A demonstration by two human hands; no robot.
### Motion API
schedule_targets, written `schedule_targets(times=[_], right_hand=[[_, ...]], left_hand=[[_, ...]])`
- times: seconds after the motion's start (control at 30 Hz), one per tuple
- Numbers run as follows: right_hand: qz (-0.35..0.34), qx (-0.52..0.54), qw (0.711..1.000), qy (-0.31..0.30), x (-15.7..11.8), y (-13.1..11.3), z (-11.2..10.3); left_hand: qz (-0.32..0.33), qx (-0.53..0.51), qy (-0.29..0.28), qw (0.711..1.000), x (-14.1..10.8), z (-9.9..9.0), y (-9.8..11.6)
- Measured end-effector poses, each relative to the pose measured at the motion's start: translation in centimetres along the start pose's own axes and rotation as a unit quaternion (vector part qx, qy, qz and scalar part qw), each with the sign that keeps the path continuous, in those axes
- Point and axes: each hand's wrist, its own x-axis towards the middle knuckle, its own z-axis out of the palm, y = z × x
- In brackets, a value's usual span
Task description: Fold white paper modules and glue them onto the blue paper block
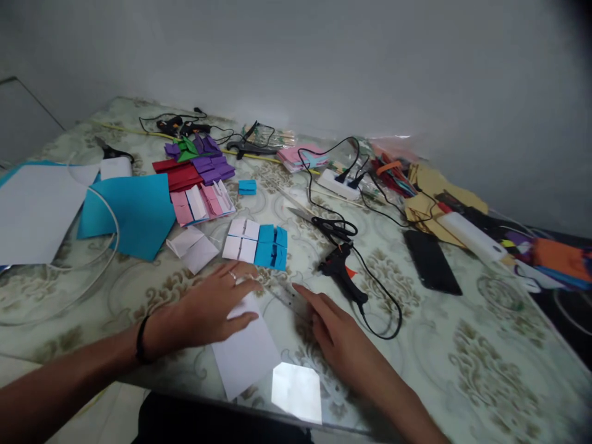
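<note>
A sheet of white paper [247,364] lies near the table's front edge. My left hand [208,308], with a ring and a dark wristband, rests over its upper part, fingers apart and holding nothing. To the right, my right hand [337,330] has its index finger stretched out and its other fingers curled around the end of what looks like a clear ruler [289,299]. Just beyond both hands sit folded white pieces [240,239] and folded blue pieces [271,246], side by side. A creased white paper [193,248] lies left of them.
A black glue gun [342,274], scissors [328,227] and a phone [432,261] lie rightward. A power strip [339,184] with cords is farther back. Blue sheets [132,213], white sheets [39,209] and folded purple pieces [213,166] occupy the left. A wall stands behind.
</note>
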Motion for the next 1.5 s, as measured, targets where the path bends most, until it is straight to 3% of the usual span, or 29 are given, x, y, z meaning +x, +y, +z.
schedule_targets(times=[0.13,0.3,0.6,0.73,1.27,1.5], right_hand=[[-0.025,-0.005,0.999,-0.024,-2.0,-0.3,0.6],[-0.059,-0.072,0.993,-0.072,-2.7,-1.8,2.3],[-0.06,-0.255,0.953,-0.153,-1.5,-4.6,1.9],[-0.071,-0.306,0.937,-0.15,-1.1,-5.4,1.9],[-0.062,-0.31,0.937,-0.149,2.8,-7.0,0.8],[-0.084,-0.297,0.938,-0.155,1.3,-6.7,0.4]], left_hand=[[0.003,-0.004,-0.045,0.999,-2.6,0.9,1.6],[-0.024,0.021,-0.052,0.998,-4.6,2.5,1.9],[-0.021,0.06,-0.057,0.996,-5.0,3.6,2.3],[-0.012,0.067,-0.069,0.995,-5.2,3.8,2.4],[-0.045,-0.003,-0.077,0.996,-5.3,3.5,2.6],[-0.052,0.009,-0.075,0.996,-5.2,3.4,2.7]])
